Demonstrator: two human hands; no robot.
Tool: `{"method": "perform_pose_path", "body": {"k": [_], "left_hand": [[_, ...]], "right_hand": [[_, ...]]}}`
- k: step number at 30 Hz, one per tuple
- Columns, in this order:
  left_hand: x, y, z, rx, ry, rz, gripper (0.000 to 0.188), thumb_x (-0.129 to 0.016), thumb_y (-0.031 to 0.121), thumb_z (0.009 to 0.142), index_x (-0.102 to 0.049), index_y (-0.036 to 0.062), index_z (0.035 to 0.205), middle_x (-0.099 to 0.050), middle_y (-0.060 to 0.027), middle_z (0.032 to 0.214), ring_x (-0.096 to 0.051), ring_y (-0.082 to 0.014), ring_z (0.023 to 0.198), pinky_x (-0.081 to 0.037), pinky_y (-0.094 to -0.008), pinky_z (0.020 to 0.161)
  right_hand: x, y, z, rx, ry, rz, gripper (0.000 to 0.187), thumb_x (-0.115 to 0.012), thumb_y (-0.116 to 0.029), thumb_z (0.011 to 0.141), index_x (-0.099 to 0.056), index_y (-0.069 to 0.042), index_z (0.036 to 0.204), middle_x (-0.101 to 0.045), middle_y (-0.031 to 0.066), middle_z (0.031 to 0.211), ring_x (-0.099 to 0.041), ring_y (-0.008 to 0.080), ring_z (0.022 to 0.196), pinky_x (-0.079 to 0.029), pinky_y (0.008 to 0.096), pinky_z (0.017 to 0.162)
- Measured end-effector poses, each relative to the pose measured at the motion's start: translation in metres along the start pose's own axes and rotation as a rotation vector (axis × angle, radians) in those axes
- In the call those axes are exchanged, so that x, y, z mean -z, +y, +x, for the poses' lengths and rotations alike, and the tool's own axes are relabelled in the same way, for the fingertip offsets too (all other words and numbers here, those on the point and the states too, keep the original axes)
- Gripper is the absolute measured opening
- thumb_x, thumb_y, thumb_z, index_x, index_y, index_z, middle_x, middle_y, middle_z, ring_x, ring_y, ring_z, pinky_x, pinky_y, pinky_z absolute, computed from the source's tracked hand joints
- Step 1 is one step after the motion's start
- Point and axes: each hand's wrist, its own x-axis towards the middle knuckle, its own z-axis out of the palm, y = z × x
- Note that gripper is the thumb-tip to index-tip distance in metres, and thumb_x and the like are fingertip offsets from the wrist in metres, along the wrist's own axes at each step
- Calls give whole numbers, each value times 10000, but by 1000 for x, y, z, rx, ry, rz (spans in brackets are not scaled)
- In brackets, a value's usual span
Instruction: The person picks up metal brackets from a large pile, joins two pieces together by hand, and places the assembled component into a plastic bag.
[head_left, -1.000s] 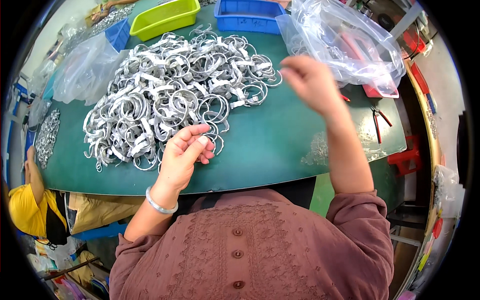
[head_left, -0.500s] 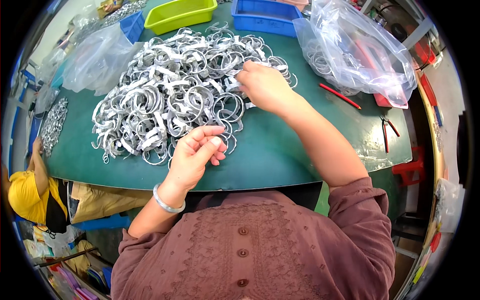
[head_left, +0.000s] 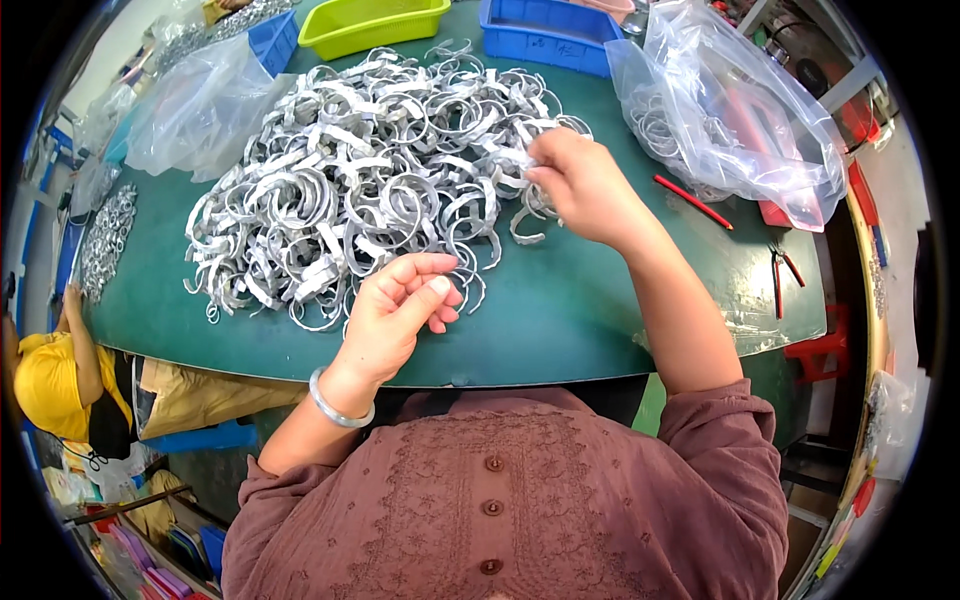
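A large heap of silver-grey open metal rings (head_left: 340,180), looking like bangle blanks, covers the middle of the green table. At its near edge is my left hand (head_left: 400,300), loosely curled, thumb and index finger apart, with nothing visible between them. The fingertips lie close to the lowest rings of the heap. My right hand (head_left: 590,190) is at the heap's right edge, fingers bent and closed. An open metal ring (head_left: 528,228) shows just below those fingers and seems to be in their grip, though the fingertips are partly hidden.
Behind the heap stand a yellow-green tray (head_left: 375,32) and a blue tray (head_left: 550,45). Clear plastic bags lie left (head_left: 205,110) and right (head_left: 720,110). A red pencil (head_left: 693,202) and pliers (head_left: 780,280) rest at right. Another person in yellow (head_left: 55,385) sits at far left.
My right hand has moved right, out from the heap toward its edge, and a ring now shows beneath its fingers. The left hand keeps nearly the same pose. The whole view has shifted slightly.
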Motion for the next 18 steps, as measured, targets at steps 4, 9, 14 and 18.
{"method": "perform_pose_path", "body": {"k": [4, 9, 14, 18], "left_hand": [[0, -1, 5, 9, -20, 18, 212, -502, 95, 849, -534, 4, 1038, -593, -62, 771, -556, -102, 635, -440, -203, 542], [-2, -1, 5, -1, -32, -26, 216, -508, 105, 850, -533, -1, 1036, -593, -64, 770, -558, -105, 629, -441, -201, 529], [-6, 7, 1, -28, -26, 67, 239, -504, 93, 849, -515, -7, 1065, -589, -72, 794, -554, -96, 639, -439, -189, 506], [-11, 17, 1, -160, 49, 202, 268, -484, 58, 846, -488, -13, 1105, -570, -69, 864, -539, -81, 642, -431, -175, 508]], "right_hand": [[-6, 14, 3, -481, 138, 658, 73, -494, -55, 831, -520, 12, 845, -544, 35, 699, -521, 56, 583, -449, 202, 494], [-21, 5, 5, -467, 223, 832, 96, -509, -61, 831, -504, 26, 871, -542, 38, 705, -537, 89, 569, -454, 211, 482], [-16, 3, 10, -455, 172, 861, 124, -482, -80, 854, -516, 26, 908, -548, 47, 756, -529, 93, 618, -458, 218, 550], [-9, -3, 14, -331, -16, 753, 134, -472, -81, 850, -531, 15, 922, -544, 33, 748, -521, 75, 604, -449, 211, 528]]}}
